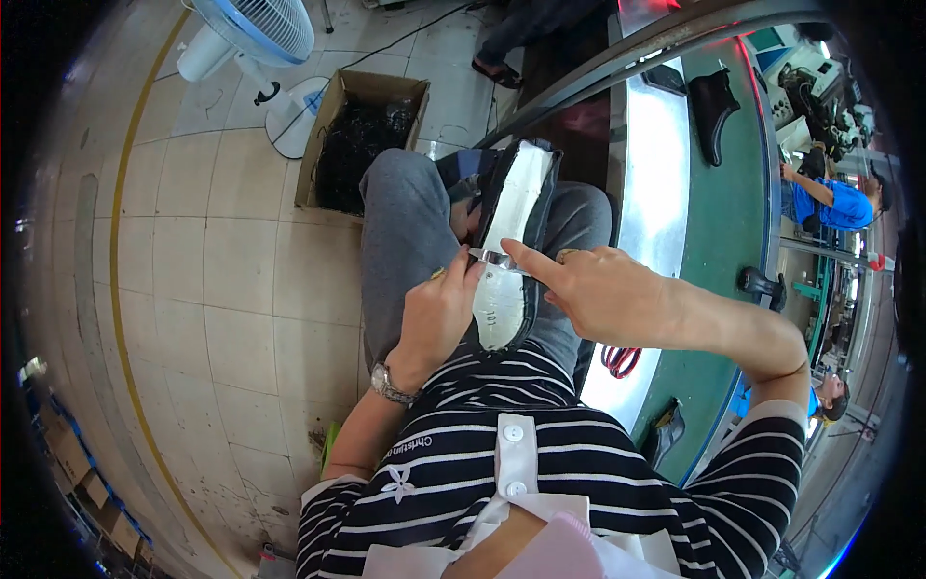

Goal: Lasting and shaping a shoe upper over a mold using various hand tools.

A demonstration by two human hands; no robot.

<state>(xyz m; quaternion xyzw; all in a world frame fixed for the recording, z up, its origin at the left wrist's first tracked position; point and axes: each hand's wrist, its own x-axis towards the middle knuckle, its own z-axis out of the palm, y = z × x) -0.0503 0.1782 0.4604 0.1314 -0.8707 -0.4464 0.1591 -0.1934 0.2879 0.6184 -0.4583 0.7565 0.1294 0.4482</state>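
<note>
A black shoe upper with a white sole board point(522, 193) lies bottom up along my lap, its far end between my knees. Across the middle of the white board rests a small flat metal blade point(493, 258). My left hand point(436, 311) pinches the blade's left end, thumb and fingers closed beside the shoe. From the right, my right hand point(606, 292) presses a straight index finger on the blade's other end. Its remaining fingers curl at the shoe's side, partly hidden.
At my right runs a green conveyor belt point(714, 251) with a metal edge, carrying a black boot point(714, 111) and other dark shoes. A cardboard box point(307, 174) of black scraps and a fan point(275, 34) stand ahead on the left. People in blue work beyond the belt.
</note>
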